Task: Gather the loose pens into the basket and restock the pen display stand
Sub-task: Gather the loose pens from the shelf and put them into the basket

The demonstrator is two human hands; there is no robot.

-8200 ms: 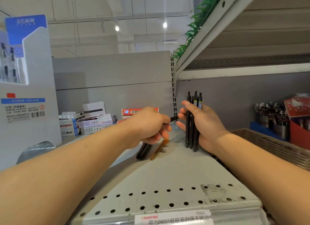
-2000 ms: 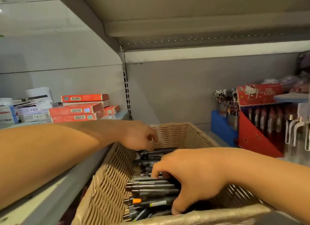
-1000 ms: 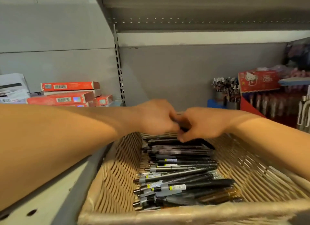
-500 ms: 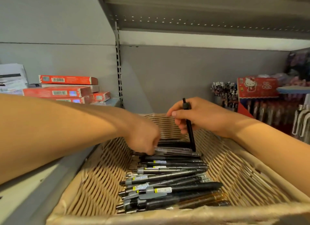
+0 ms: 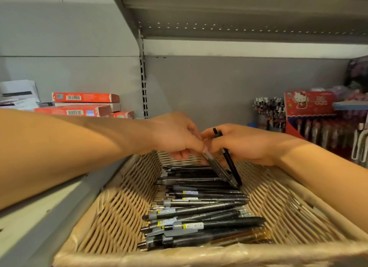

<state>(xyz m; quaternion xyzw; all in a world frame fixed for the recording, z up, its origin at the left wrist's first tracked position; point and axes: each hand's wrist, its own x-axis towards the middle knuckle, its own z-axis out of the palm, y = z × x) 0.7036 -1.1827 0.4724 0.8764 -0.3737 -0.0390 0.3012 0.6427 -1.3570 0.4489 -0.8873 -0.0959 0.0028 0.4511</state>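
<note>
A woven basket fills the lower part of the view, with several black and grey pens lying crosswise along its floor. Over its far end my right hand grips a black pen that slants down with its tip among the pile. My left hand meets it from the left and pinches the top of a second, greyish pen lying just beside the first. Both hands touch at the fingertips.
Red flat boxes and white boxes are stacked on the shelf at left. A red cartoon-cat pen display and a cup of pens stand at right. A shelf board hangs overhead.
My left hand has risen from the pile and carried a greyish pen up to my right hand. The right hand's black pen has tilted from upright to slanted.
</note>
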